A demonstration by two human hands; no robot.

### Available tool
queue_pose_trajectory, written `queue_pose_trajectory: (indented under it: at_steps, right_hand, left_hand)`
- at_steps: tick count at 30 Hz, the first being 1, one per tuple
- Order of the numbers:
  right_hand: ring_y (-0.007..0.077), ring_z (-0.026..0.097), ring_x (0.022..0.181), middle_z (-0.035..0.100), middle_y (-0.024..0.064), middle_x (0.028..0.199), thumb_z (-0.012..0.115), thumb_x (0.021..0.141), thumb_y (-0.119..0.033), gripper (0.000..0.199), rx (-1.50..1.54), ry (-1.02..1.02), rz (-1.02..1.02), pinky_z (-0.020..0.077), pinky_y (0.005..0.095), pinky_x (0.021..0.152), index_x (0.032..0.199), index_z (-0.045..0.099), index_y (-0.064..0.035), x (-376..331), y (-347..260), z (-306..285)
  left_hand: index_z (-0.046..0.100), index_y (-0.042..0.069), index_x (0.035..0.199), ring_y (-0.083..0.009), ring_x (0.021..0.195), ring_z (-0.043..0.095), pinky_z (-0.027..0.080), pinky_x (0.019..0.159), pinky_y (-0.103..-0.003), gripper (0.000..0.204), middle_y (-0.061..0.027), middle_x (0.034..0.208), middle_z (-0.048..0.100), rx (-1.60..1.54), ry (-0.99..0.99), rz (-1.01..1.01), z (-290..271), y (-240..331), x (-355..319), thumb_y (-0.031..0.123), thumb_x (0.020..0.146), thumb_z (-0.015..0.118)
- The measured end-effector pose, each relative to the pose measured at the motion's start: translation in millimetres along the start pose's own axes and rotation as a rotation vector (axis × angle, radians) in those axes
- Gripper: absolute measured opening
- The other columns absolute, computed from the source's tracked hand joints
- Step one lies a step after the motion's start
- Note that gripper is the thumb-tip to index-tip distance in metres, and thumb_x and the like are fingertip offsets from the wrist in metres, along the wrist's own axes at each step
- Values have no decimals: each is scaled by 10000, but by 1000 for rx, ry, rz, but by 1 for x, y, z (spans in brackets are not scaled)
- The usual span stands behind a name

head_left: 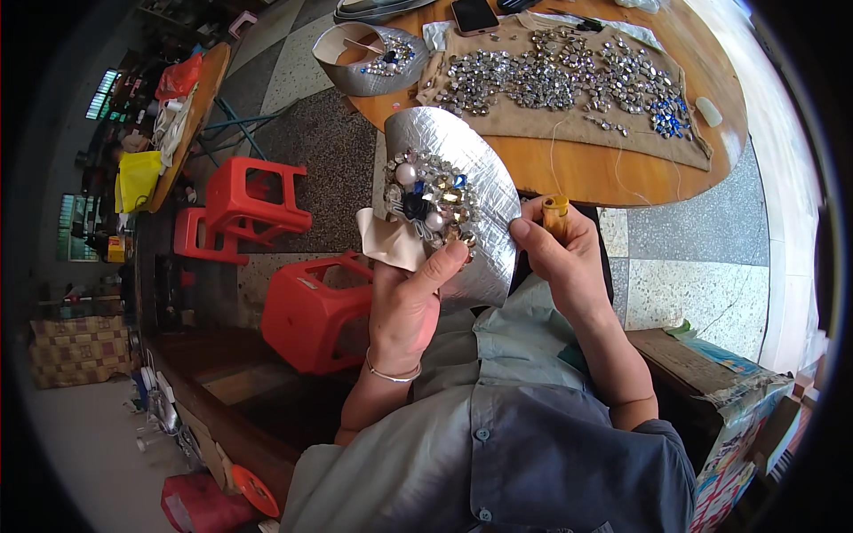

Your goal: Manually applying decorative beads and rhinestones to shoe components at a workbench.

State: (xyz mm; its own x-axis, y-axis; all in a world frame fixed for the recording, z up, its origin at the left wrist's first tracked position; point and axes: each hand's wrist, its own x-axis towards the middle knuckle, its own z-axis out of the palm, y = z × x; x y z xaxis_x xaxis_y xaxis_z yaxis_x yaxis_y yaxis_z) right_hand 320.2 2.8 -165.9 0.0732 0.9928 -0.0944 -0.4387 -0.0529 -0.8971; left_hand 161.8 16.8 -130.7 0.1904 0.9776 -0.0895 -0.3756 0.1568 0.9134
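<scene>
My left hand (410,302) grips a curved silver shoe upper (484,169) from below, its thumb pressed on the front. A thick cluster of beads (433,200) covers one part of the piece: pearly balls, clear and gold stones, blue and black ones. A cream lining flap (391,244) sticks out at its left. Beside the right edge of the upper, my right hand (564,253) is closed, thumb against the bent fingers. A gold-coloured band (554,213), like a thimble, sits on one finger. Whatever is pinched there is too small to make out.
On the wooden table (551,169), a brown cloth (551,115) carries many loose stones (542,71). Another beaded silver upper (382,67) and a phone (474,16) lie there too. Red plastic stools (311,306) stand at left; a wooden bench (693,364) is at right.
</scene>
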Motion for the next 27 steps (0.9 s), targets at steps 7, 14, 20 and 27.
queue_pose_trajectory:
  at_steps: [7,14,20,27]
  right_hand:
    - [-8,298,437,430,-82,566,612,821,-150,109,53,-18,89,189,174,409,823,549,-60,2,3,-2]
    - [-2,296,431,435,-75,577,606,820,-159,121,94,-33,143,190,175,407,835,546,-56,4,1,-7]
    - [-5,334,470,482,-66,650,628,806,-211,234,69,-52,149,206,171,420,952,540,-51,8,5,-13]
    - [-11,357,490,504,-63,660,640,812,-215,240,45,-50,99,209,161,429,965,545,-56,9,7,-12]
  left_hand:
    - [349,66,1280,-139,1029,498,430,861,-298,570,-34,1153,481,-22,2,-44,-4,-4,3,-33,783,609]
    - [353,59,1270,-159,1054,485,413,879,-299,563,-42,1163,479,-132,-61,-97,-5,-5,7,-13,777,614]
    - [362,40,1256,-161,1035,505,419,895,-314,559,-59,1156,483,109,-2,46,4,-16,7,-27,770,629]
    - [356,41,1264,-162,1043,508,428,895,-311,558,-60,1161,482,141,-34,51,5,-18,4,-56,777,610]
